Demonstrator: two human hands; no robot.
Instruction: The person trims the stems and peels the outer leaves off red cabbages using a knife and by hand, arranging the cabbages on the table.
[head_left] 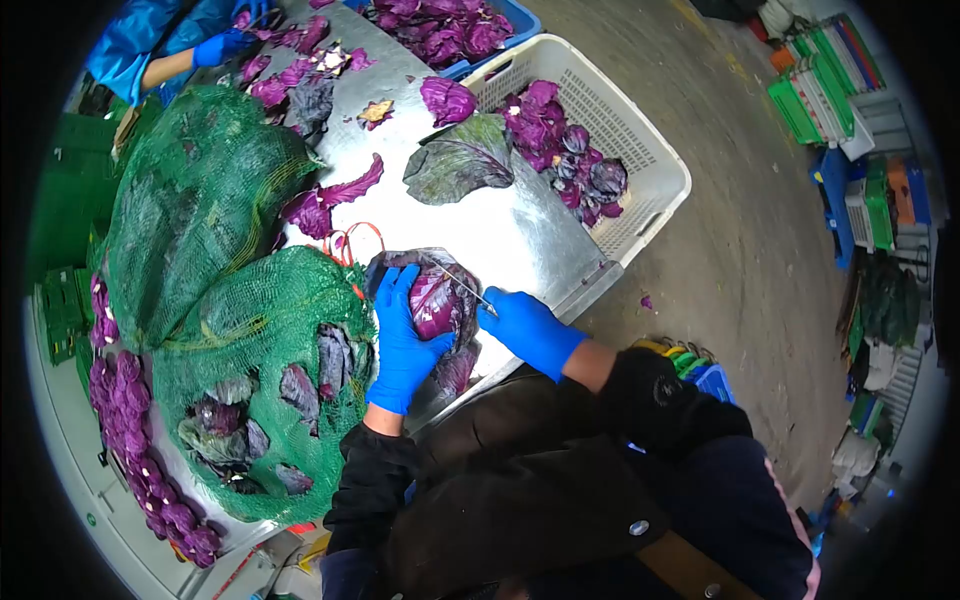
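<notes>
In blue gloves, my left hand (405,335) steadies a red cabbage (436,304) against the metal table, fingers spread over its left side. My right hand (530,331) grips a knife (462,283), whose thin blade reaches across the top of the cabbage; the handle is hidden in the fist. Dark outer leaves lie around and under the head. Just beyond, a red cord (352,240) lies by a green mesh sack (270,330) with cabbages and loose leaves in it.
Right of the table stands a white perforated crate (660,175) with purple cabbage pieces; behind it is a blue crate (523,22). A large dark leaf (460,160) lies on the table. Another person's gloved hand (222,47) works at upper left. Trimmed cabbages (122,405) line the left edge.
</notes>
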